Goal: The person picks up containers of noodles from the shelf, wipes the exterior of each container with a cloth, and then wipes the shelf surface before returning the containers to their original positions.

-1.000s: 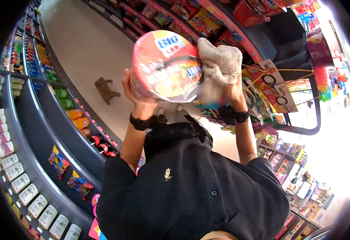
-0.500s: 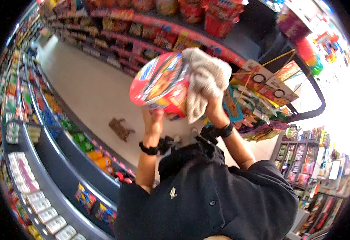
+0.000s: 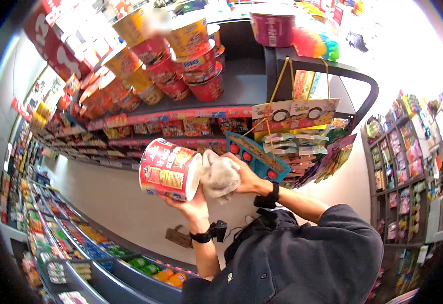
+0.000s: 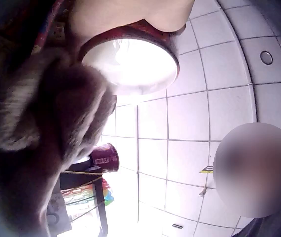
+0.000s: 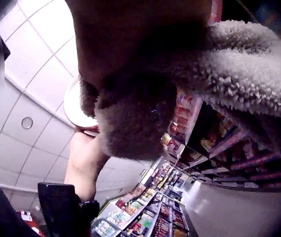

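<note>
My left hand (image 3: pixel 195 205) grips a red instant noodle tub (image 3: pixel 166 169) from below, tipped on its side with its white round end towards the right. In the left wrist view that white end (image 4: pixel 135 64) shows bright under the hand. A bunched greyish-beige fluffy cloth (image 3: pixel 220 175) is held in my right hand (image 3: pixel 242 176), right at the tub's white end. The right wrist view shows the cloth (image 5: pixel 130 121) overlapping that end, with my left hand (image 5: pixel 83 158) beyond it. The right fingers are mostly hidden by the cloth.
Ahead stands a shelf (image 3: pixel 241 86) with stacked noodle tubs (image 3: pixel 196 66) and a purple tub (image 3: pixel 273 28) at its end. Hanging packets (image 3: pixel 302 147) and a blue-framed rack (image 3: pixel 257 157) are close to my right hand. A low wooden stool (image 3: pixel 178 237) is on the floor. Drink shelves (image 3: pixel 105 253) run along the left.
The tub has turned from lid upwards onto its side, white end to the right. The cloth has moved from its side to that end. My view has swung towards the noodle shelf.
</note>
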